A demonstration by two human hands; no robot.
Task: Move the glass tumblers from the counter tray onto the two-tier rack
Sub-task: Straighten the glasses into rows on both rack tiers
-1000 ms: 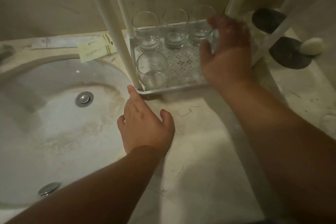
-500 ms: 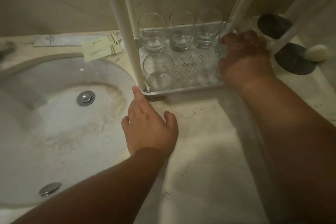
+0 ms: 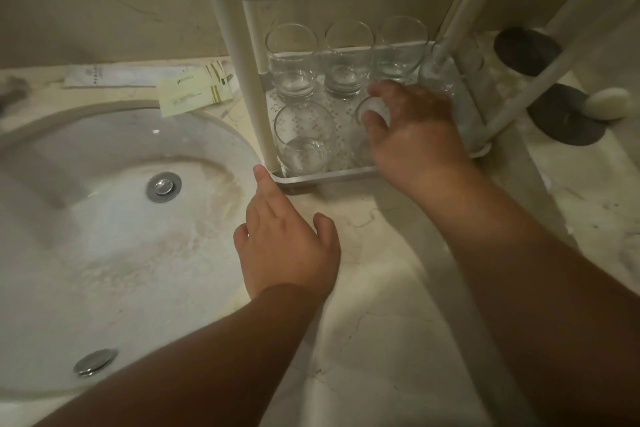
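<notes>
Our right hand (image 3: 415,135) is curled around a glass tumbler (image 3: 372,128), low on the bottom shelf of the white rack (image 3: 239,80). We think the glass is sitting on the shelf now, but our fingers hide most of it, so we can't be sure it is all the way down.

Our left hand (image 3: 284,250) lies flat and loose on the counter (image 3: 381,322), holding nothing. Its first finger touches the near corner of the rack, as if to keep it from sliding.

Just left of our right hand stands another tumbler (image 3: 301,139). Behind our right hand, three more tumblers (image 3: 348,61) stand in a row at the back of the shelf. One more glass seems to stand to the right of that row, partly behind a rack leg.

These glasses are hard and smooth. They can slip, and they can break if they bump each other. They look thick at the bottom, so they are a bit heavy there. We should hold each one around its side, near the middle, with fingers on one side and thumb on the other, and set it down softly.
</notes>
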